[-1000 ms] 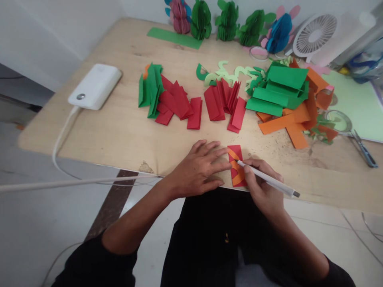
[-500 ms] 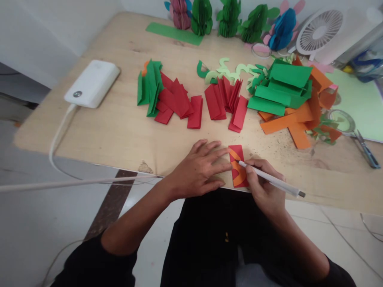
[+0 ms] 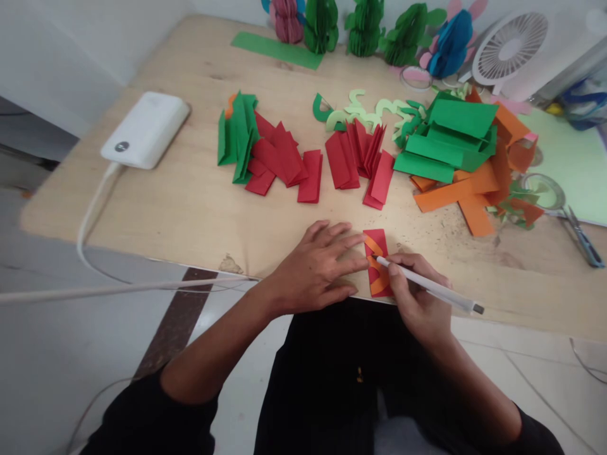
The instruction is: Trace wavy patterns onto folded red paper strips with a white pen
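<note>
A red paper piece (image 3: 383,240) lies at the table's front edge, with an orange cut-out (image 3: 378,285) on top of it. My left hand (image 3: 322,268) rests flat with fingers spread, its fingertips touching the left side of both papers. In my right hand (image 3: 421,291) is a white pen (image 3: 431,284), its tip down at the orange cut-out's edge. Beyond my hands lie folded red papers (image 3: 310,177) and more red ones (image 3: 341,161). Folded green papers (image 3: 462,120) are piled over orange strips (image 3: 446,194) to the right.
A white power bank (image 3: 147,129) with a cable sits at left. Green folded papers (image 3: 230,139) lie near it. Paper figures (image 3: 365,28) and a fan (image 3: 512,47) stand along the back. A cutter (image 3: 584,239) and tape roll (image 3: 545,191) are at right.
The pen tip has shifted very slightly left and down along the orange cut-out. My left hand stays in place, and the view has tilted a little.
</note>
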Motion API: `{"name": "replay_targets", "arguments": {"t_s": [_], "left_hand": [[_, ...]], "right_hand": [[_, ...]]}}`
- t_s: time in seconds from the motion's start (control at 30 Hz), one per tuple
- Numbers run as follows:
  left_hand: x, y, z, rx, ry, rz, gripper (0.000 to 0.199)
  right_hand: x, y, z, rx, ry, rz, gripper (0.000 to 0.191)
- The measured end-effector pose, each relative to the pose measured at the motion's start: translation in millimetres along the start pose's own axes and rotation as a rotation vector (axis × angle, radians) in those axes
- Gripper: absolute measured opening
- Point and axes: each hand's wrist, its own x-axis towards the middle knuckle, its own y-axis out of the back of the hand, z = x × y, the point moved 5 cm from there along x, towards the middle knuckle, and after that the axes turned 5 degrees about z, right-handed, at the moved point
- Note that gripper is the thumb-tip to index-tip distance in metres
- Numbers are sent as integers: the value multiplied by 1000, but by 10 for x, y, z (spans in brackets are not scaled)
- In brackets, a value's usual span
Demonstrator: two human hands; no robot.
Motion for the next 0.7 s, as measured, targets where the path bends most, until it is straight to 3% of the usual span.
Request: {"name": "replay_targets", "arguments": {"t_s": [0.33, 0.7], "left_hand": [[6, 16, 7, -1, 0, -6, 40], [-3, -5, -6, -19, 14, -8, 39]], "right_hand": [[29, -42, -52, 50, 48, -20, 9], [54, -24, 68, 166, -103, 10, 14]]}}
